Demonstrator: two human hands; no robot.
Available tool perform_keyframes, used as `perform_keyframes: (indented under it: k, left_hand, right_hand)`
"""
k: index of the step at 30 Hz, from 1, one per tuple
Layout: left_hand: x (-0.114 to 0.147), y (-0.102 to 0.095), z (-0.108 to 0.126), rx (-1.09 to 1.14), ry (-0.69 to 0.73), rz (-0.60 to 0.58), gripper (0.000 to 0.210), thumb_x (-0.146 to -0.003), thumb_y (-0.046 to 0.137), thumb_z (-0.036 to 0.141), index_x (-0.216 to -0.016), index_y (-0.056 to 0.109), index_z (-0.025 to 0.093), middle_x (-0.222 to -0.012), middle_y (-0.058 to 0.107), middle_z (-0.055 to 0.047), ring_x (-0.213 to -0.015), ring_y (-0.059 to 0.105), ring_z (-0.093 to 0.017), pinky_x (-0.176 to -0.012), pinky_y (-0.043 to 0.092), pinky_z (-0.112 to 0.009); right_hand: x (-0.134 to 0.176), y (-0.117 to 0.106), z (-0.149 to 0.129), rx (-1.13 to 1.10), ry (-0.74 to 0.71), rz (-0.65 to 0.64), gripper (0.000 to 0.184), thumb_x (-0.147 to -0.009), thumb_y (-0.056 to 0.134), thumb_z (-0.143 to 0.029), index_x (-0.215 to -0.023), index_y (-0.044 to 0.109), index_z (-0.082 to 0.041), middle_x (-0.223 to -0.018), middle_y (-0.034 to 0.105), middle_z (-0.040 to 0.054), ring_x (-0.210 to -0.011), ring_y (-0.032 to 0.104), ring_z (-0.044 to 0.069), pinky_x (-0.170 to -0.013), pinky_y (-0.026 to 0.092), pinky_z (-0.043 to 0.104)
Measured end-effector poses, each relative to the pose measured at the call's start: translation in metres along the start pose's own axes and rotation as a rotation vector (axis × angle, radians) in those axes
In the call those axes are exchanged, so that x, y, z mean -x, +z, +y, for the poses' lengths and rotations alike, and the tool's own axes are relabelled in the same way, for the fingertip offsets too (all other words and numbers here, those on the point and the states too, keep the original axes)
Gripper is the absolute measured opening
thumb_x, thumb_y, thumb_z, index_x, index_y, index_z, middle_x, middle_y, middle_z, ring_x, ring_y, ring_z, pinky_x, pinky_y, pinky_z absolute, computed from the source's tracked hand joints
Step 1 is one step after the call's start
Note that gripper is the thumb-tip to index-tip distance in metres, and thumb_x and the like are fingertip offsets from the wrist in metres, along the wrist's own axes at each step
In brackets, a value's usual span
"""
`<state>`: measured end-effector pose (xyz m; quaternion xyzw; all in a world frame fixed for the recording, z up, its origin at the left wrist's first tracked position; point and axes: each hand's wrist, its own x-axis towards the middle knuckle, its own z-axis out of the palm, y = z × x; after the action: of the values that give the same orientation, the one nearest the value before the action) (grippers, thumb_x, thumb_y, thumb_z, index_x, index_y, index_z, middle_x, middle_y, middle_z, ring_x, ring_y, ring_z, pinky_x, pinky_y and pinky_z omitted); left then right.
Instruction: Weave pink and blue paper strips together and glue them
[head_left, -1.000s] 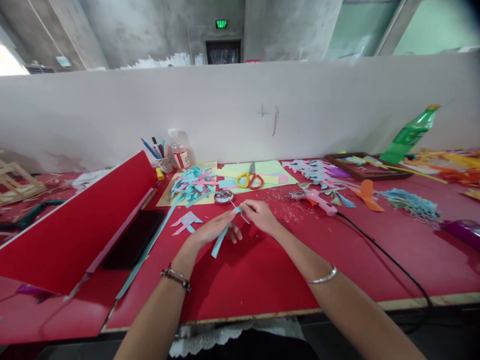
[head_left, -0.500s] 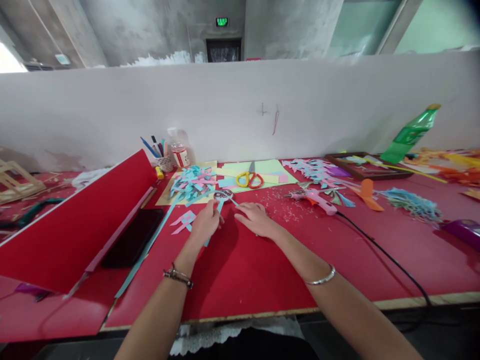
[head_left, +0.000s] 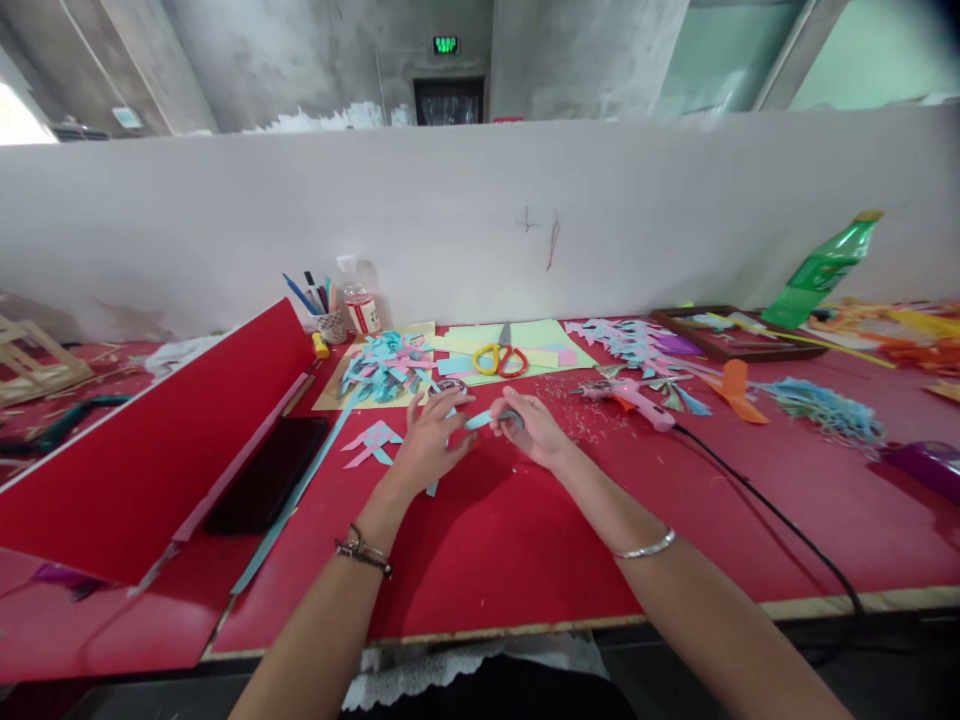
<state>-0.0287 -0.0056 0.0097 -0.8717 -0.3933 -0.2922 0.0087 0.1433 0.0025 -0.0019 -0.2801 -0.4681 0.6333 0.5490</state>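
A light blue paper strip (head_left: 478, 420) runs between my two hands, just above the red table. My right hand (head_left: 531, 427) pinches its right end between thumb and fingers. My left hand (head_left: 433, 437) is bent over the other end with its thumb near the strip, and a loose blue tail (head_left: 432, 489) hangs out beneath the palm. Behind the left fingers lies a round patterned disc (head_left: 451, 384), mostly hidden. Close to the left wrist rests a woven pink and blue paper piece (head_left: 373, 440). Further back is a heap of pink and blue folded paper pieces (head_left: 386, 365).
Scissors (head_left: 500, 358) lie on pale paper sheets at the back. A pink glue gun (head_left: 637, 400) sits right, its black cord trailing forward. Left are a phone (head_left: 266, 478) and a propped red board (head_left: 180, 440). A green bottle (head_left: 821, 272) leans at the right.
My right hand has lifted and turned over, raising the strip's end off the table. My left hand has shifted right, and its fingers now spread over the strip.
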Motion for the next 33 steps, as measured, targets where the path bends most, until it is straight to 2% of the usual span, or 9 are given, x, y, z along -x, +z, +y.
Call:
perform_keyframes:
  k: [2,5,10,14,16,20,26,29,33]
  left_hand:
    - [0.000,-0.001,0.002,0.039,-0.042,0.003,0.015,-0.080,0.039,0.023,-0.080,0.054,0.019,-0.092,0.059,-0.004,-0.096,0.049,-0.018,-0.092,0.023,-0.041]
    - [-0.001,-0.001,0.003,0.225,-0.185,0.021,0.023,-0.083,0.033,0.028,-0.072,0.050,0.016,-0.063,0.053,0.000,-0.065,0.050,-0.014,-0.071,0.037,-0.031]
    - [-0.001,-0.001,0.006,0.692,-0.296,0.014,0.026,-0.083,0.033,0.034,-0.072,0.048,0.016,-0.050,0.040,0.006,-0.045,0.040,-0.008,-0.047,0.033,-0.019]
    - [0.000,0.002,0.007,0.759,-0.264,-0.092,0.028,-0.080,0.038,0.035,-0.064,0.048,0.015,-0.046,0.037,0.006,-0.042,0.036,-0.006,-0.044,0.029,-0.018]
    - [0.000,0.003,0.006,0.725,-0.225,-0.143,0.030,-0.080,0.039,0.035,-0.060,0.048,0.015,-0.047,0.039,0.006,-0.043,0.037,-0.006,-0.044,0.030,-0.018]
    - [0.000,0.003,0.005,0.579,-0.232,-0.168,0.031,-0.081,0.035,0.036,-0.068,0.054,0.014,-0.047,0.040,0.006,-0.044,0.038,-0.007,-0.044,0.028,-0.019]
    - [-0.002,0.003,0.000,0.377,-0.247,-0.082,0.031,-0.081,0.036,0.034,-0.073,0.058,0.015,-0.051,0.047,0.004,-0.049,0.042,-0.009,-0.049,0.030,-0.019]
    - [-0.002,0.004,-0.005,0.313,-0.294,-0.043,0.028,-0.080,0.040,0.033,-0.075,0.061,0.015,-0.055,0.052,0.002,-0.052,0.046,-0.010,-0.050,0.032,-0.019]
    - [-0.001,0.005,-0.010,0.265,-0.355,0.008,0.030,-0.079,0.042,0.035,-0.077,0.063,0.014,-0.056,0.055,0.001,-0.051,0.046,-0.010,-0.049,0.031,-0.019]
  right_hand:
    - [-0.001,-0.002,-0.001,-0.098,0.024,0.006,0.031,-0.070,0.055,-0.045,-0.056,0.061,-0.017,-0.048,0.055,-0.0017,-0.045,0.049,0.008,-0.051,0.041,0.022]
    - [-0.002,-0.005,-0.004,-0.229,-0.029,0.024,0.017,-0.075,0.052,-0.038,-0.076,0.062,-0.024,-0.060,0.058,-0.0044,-0.051,0.050,0.007,-0.063,0.044,0.024]
    - [-0.002,-0.001,-0.005,-0.160,-0.031,-0.035,0.027,-0.073,0.054,-0.030,-0.100,0.055,-0.029,-0.089,0.061,-0.0022,-0.074,0.055,0.008,-0.075,0.043,0.024]
    - [0.001,0.008,0.006,-0.004,0.090,-0.231,0.032,-0.065,0.063,-0.030,-0.096,0.060,-0.022,-0.093,0.061,0.0017,-0.084,0.054,0.011,-0.079,0.041,0.025]
    - [0.002,0.010,0.011,0.058,0.112,-0.248,0.027,-0.066,0.063,-0.030,-0.092,0.062,-0.022,-0.086,0.062,0.0004,-0.082,0.055,0.011,-0.078,0.040,0.024]
    - [-0.001,0.008,0.012,0.094,0.018,-0.101,0.016,-0.069,0.059,-0.031,-0.079,0.064,-0.019,-0.076,0.061,-0.0010,-0.076,0.054,0.010,-0.072,0.040,0.023]
    - [-0.010,-0.005,0.002,-0.224,-0.078,0.334,0.017,-0.055,0.069,-0.027,-0.061,0.055,-0.018,-0.055,0.051,-0.0061,-0.052,0.046,0.005,-0.048,0.036,0.018]
    - [-0.012,-0.011,-0.003,-0.267,-0.121,0.379,0.019,-0.056,0.068,-0.025,-0.059,0.050,-0.019,-0.052,0.047,-0.0077,-0.048,0.042,0.004,-0.043,0.031,0.017]
    - [-0.013,-0.012,-0.006,-0.334,-0.136,0.379,0.018,-0.057,0.067,-0.022,-0.062,0.050,-0.019,-0.062,0.054,-0.0058,-0.050,0.042,0.003,-0.043,0.031,0.016]
